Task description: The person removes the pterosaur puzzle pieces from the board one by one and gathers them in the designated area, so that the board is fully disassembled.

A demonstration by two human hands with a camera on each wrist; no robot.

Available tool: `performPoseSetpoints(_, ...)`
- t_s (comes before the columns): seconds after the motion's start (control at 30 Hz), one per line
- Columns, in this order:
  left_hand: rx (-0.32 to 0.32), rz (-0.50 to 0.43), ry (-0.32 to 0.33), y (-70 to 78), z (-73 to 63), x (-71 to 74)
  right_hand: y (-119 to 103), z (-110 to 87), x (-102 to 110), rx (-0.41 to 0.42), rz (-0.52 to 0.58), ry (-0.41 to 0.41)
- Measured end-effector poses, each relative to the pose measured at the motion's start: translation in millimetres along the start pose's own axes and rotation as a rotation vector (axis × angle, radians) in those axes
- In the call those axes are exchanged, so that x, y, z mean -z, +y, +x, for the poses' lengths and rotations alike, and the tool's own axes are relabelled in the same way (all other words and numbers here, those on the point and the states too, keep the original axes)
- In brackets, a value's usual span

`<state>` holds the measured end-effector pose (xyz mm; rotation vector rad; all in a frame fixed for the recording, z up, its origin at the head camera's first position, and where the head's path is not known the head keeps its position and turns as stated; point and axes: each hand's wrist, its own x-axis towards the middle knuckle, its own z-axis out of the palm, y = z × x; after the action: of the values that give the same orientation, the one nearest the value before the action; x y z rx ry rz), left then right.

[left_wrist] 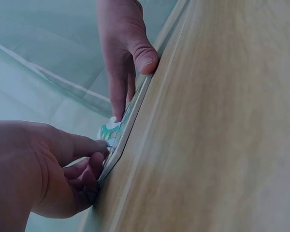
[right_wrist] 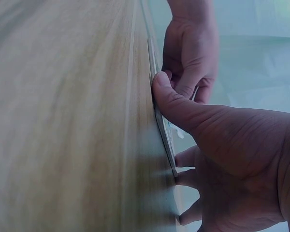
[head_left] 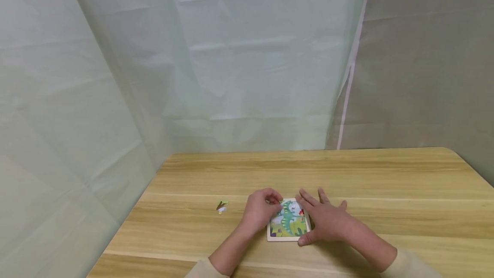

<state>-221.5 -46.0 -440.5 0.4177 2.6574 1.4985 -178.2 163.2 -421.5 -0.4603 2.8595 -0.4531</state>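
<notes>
From my seat at the feed, I start with the pale sheeting (head_left: pixel 58 119), which hangs at the head view's nine o'clock and runs on past twelve. In front of it stands the wood-grained bench (head_left: pixel 185 235). On the bench I see a small cluster of loose pieces (head_left: pixel 221 207), brown, green and white, lying between nine and ten o'clock of the puzzle board and well apart from it.

Next comes the left hand (head_left: pixel 259 209), reaching up out of a cream cuff (head_left: pixel 204 269) to the board's ten o'clock side. I read its thumb and forefinger as pinching a teal-and-white puzzle piece (left_wrist: pixel 106 131), tilted up from the board in my left wrist view; how much of it they hold is hidden.

The puzzle board (head_left: pixel 283 239) lies flat on the bench between both hands. Its pale rim frames a long-necked teal dinosaur (head_left: pixel 287 221), with a red patch (head_left: pixel 301 213) towards three o'clock.

At the board's three o'clock I have the right hand (head_left: pixel 328 220), fingers spread wide, its thumb at the five o'clock corner and a fingertip near one o'clock. Its cream sleeve (head_left: pixel 409 265) leaves towards four o'clock.
</notes>
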Motion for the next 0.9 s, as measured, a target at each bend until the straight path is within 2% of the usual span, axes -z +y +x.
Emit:
performPoseSetpoints(0.27, 0.059, -0.087, 0.009, -0.7, 1.0, 2.8, 0, 0.2, 0, 0.006, -0.006, 0.007)
performPoseSetpoints(0.43, 0.065, -0.118, 0.023, -2.6, 1.4, 6.6, 1, -0.1, 0, 0.006, 0.001, 0.004)
performPoseSetpoints(0.67, 0.047, -0.096, 0.058, -12.0, -1.6, 19.7, 1, -0.1, -1, 0.01, 0.005, 0.012)
performPoseSetpoints(0.9, 0.062, -0.047, 0.092, -20.0, -5.8, 34.9, 1, -0.8, -2, 0.011, 0.004, 0.019)
